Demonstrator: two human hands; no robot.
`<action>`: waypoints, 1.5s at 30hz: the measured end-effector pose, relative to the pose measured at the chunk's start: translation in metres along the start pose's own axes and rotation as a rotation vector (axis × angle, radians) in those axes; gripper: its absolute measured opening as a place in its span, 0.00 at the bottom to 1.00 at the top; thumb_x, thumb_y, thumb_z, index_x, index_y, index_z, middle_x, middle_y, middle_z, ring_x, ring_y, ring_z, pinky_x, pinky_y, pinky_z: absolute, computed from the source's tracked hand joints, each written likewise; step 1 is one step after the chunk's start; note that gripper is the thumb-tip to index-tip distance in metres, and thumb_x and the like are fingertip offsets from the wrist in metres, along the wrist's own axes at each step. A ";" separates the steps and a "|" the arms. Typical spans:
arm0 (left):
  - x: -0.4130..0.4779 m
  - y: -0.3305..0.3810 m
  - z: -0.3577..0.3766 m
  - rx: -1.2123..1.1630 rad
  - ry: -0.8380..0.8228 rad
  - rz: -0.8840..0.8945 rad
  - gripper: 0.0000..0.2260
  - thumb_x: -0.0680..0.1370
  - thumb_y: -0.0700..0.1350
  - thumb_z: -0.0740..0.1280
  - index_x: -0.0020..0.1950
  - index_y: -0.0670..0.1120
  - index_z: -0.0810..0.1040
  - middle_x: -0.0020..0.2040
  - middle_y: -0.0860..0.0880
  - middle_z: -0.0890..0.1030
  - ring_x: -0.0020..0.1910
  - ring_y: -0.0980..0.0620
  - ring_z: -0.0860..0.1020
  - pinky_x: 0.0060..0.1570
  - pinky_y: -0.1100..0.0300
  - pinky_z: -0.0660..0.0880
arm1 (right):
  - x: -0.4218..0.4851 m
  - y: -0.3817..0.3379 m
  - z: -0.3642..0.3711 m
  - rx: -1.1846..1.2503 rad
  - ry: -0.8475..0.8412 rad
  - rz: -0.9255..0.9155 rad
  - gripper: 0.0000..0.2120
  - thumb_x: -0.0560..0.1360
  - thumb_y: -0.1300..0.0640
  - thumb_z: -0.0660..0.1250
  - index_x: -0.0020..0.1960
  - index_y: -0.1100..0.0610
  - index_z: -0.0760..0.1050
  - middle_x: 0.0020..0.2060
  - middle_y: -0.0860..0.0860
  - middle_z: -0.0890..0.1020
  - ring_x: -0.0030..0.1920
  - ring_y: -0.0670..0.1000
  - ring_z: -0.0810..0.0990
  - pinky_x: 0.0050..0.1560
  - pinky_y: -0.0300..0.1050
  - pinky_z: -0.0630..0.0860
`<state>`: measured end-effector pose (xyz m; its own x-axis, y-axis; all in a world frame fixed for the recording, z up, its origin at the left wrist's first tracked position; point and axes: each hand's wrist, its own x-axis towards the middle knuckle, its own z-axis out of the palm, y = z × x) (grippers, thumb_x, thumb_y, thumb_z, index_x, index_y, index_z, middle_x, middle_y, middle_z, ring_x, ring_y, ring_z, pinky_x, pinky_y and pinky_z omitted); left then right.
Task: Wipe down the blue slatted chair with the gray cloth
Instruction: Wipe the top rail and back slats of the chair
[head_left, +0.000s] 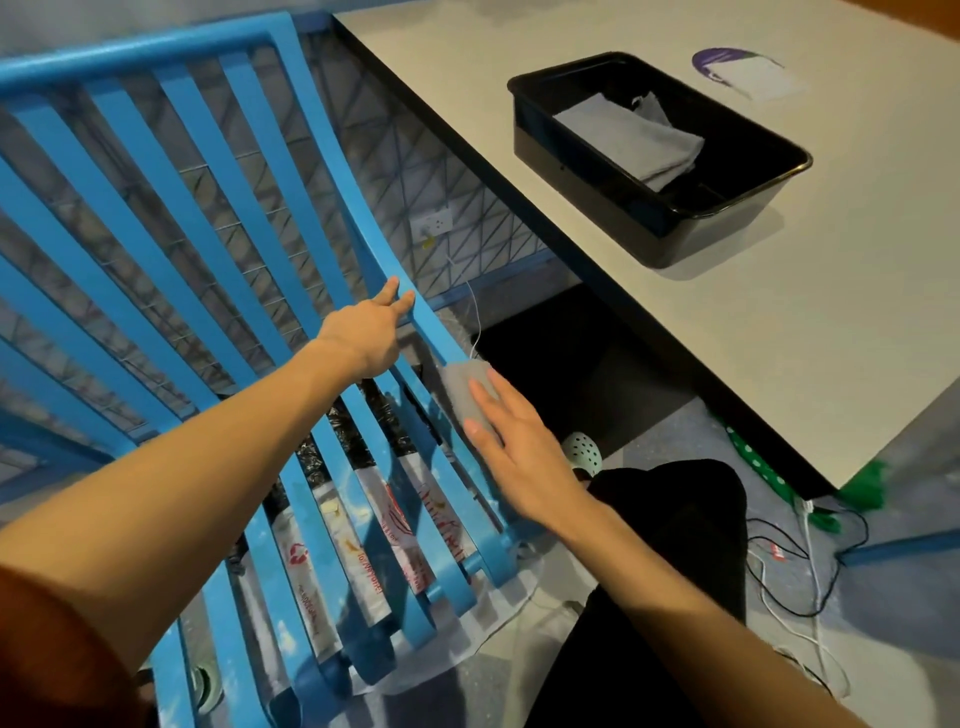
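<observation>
Here the blue slatted chair (135, 54) fills the left side of the view, its back rising to the far left and its seat slats running toward the near edge. The left hand (371, 332) reaches forward over the seat and grips the rightmost upright of the chair back, the fingers curled round the rail with two fingertips showing on its near face. The right hand (519, 457) lies flat with fingers straight and together, pressing the gray cloth (462, 389) onto the right-hand edge of the seat where seat and back meet; the cloth sits bunched under the fingertips and pokes out beyond them on the far side. Printed plastic sheeting (400, 519) shows through the gaps between the seat slats. To the right stands a pale table (675, 322) carrying a black tray (660, 228) with folded gray cloths (634, 140) inside, and a purple sticker (737, 67) farther back. On the floor near the table's near corner lie tangled cables (795, 571), and a white perforated shoe (582, 452) shows just right of the right hand.
</observation>
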<state>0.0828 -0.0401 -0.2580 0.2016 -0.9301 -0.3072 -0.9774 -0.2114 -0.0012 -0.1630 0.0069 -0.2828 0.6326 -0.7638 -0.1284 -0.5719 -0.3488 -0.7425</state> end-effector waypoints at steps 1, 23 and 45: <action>0.000 0.000 0.000 -0.006 -0.001 0.002 0.36 0.77 0.35 0.58 0.81 0.55 0.47 0.80 0.55 0.41 0.61 0.39 0.76 0.43 0.48 0.78 | -0.005 0.003 0.006 -0.038 0.027 -0.016 0.24 0.84 0.46 0.52 0.78 0.49 0.56 0.79 0.47 0.52 0.78 0.46 0.51 0.78 0.49 0.52; -0.003 0.001 0.007 -0.050 0.047 -0.007 0.37 0.76 0.34 0.59 0.81 0.55 0.48 0.81 0.55 0.41 0.49 0.40 0.79 0.34 0.53 0.74 | -0.012 0.008 0.011 -0.189 0.136 0.030 0.25 0.82 0.52 0.59 0.78 0.45 0.57 0.78 0.48 0.59 0.75 0.51 0.62 0.74 0.52 0.63; -0.004 -0.002 0.004 -0.032 0.026 0.011 0.37 0.78 0.36 0.59 0.81 0.56 0.45 0.80 0.54 0.40 0.37 0.44 0.75 0.27 0.56 0.69 | -0.083 0.048 0.013 -0.032 0.297 0.026 0.28 0.75 0.64 0.70 0.71 0.47 0.66 0.69 0.52 0.74 0.70 0.43 0.69 0.71 0.33 0.61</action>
<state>0.0833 -0.0348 -0.2605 0.1923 -0.9399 -0.2822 -0.9772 -0.2099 0.0331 -0.2356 0.0606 -0.3163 0.4395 -0.8966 0.0543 -0.6049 -0.3401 -0.7200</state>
